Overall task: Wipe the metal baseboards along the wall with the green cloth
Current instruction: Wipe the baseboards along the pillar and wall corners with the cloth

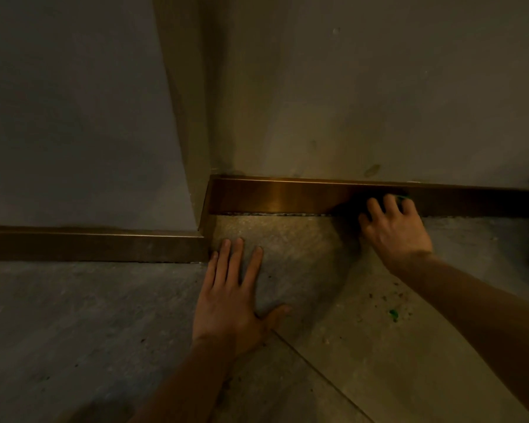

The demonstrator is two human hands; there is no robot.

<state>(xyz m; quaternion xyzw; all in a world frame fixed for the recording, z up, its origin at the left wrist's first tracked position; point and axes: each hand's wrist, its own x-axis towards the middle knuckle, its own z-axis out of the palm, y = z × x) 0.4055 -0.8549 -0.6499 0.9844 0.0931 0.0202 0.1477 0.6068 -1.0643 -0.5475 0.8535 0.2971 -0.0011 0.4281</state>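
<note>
Head view: green cloth barely visible, apparently bunched against bronze baseboard.

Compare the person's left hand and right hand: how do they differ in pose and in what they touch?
The left hand lies flat on the floor with fingers spread; the right hand is curled against the baseboard. The left hand holds nothing; the right hand presses the green cloth, mostly hidden beneath its fingers. The left hand sits nearer the wall corner; the right hand farther along. Both are bare.

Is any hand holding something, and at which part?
The right hand presses the green cloth, mostly hidden under its fingers, against the baseboard. The left hand holds nothing.
</note>
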